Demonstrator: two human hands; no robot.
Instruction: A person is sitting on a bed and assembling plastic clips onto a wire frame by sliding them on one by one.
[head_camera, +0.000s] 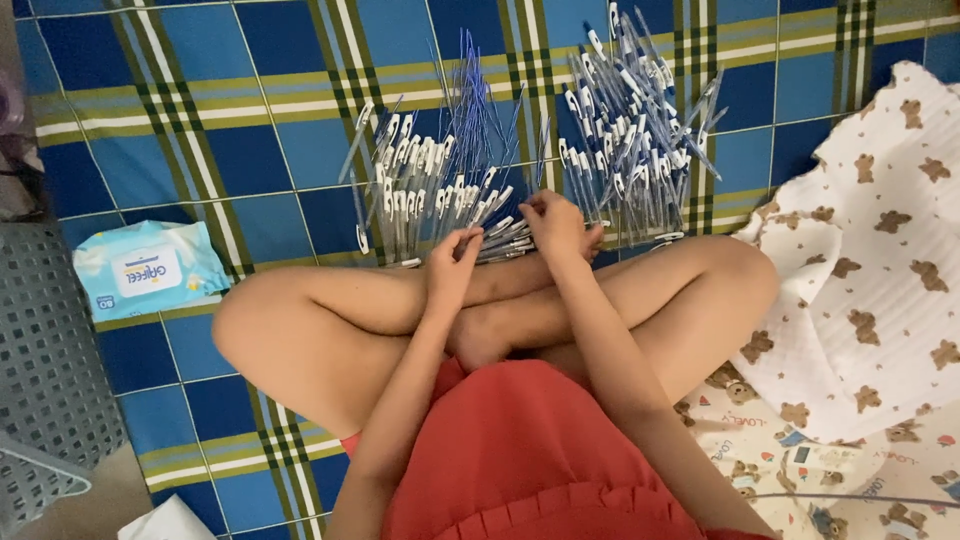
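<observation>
Slim blue-and-white plastic pen parts (440, 205), heaped on the blue, green and white checked mat (150, 120) just ahead of crossed bare legs (330, 320). Beside that heap, thin blue ink refills (480, 95) fanned out loose; further right, a second pile of assembled-looking pens (630, 120), well apart from the knees. Left hand (452, 262) curled at the near edge of the first heap, fingers drawn together on what looks like a single pen piece, though too small to tell for sure. Right hand (556, 226) just beside it, grip pinched shut over another slender piece at the heap's edge; exactly what sits between the fingertips, impossible to tell.

Off to the left, a pale blue soft pack of wet wipes (148, 270) and a grey perforated plastic basket (45, 360); to the right, a cream blanket printed with brown bears (880, 250).

Likely troubles from here: thin refills bending or slipping out of a pinch that small; loose pieces rolling off the heap and under the legs; the two piles drifting together through a careless sweep of a wrist, mixing finished pens with unfinished parts.
</observation>
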